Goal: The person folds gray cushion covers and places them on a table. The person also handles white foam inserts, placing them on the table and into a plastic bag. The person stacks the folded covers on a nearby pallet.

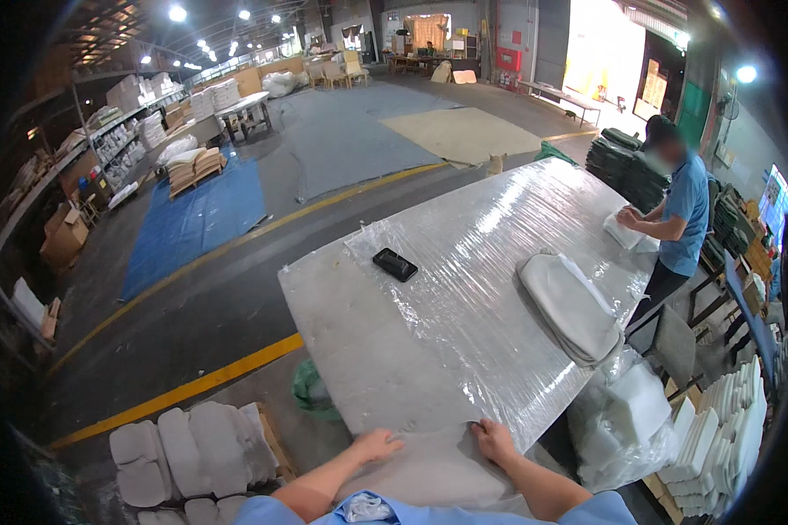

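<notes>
My left hand (378, 444) lies flat on a pale grey fabric piece (429, 477) at the near edge of the plastic-wrapped table (394, 350), fingers spread. A little to its right, my right hand (496, 441) pinches the upper edge of the same fabric piece. Further along the table lies a stack of grey fabric covers (571, 306), and a black phone (395, 264) rests near the middle.
A person in a blue shirt (679, 219) stands at the table's far right side handling a white piece. White foam pads (188, 455) are stacked at my left, bagged foam (626, 420) and foam pieces (718, 437) at my right. Yellow floor lines (184, 389) run along the table.
</notes>
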The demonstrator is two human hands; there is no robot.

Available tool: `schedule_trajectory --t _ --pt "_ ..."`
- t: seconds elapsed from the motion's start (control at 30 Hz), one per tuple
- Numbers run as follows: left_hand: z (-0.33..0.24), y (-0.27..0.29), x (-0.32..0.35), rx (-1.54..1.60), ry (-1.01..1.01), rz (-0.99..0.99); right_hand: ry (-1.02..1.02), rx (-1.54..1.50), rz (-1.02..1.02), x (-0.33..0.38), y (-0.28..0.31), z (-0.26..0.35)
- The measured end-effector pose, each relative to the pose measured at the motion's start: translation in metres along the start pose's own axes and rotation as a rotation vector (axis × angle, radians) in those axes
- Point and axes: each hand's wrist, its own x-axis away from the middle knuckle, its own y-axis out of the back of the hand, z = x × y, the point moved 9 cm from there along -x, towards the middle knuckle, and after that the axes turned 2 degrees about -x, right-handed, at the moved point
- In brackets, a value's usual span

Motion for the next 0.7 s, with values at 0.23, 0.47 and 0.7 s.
schedule_trajectory --t 0.23,0.47,0.7 --pt "-0.032 -0.014 -0.020 -0.360 -0.118 0.444 -0.289 -0.044 0.418 0.013 -0.024 0.009" --pt "-0.049 -0.019 -0.014 -0.204 0.070 -0.033 -0.163 -0.017 0.111 -0.009 -0.009 -0.008" --pt "-0.036 -0.008 -0.028 -0.093 0.081 -0.170 -0.158 -0.030 0.062 -0.020 -0.016 -0.007"
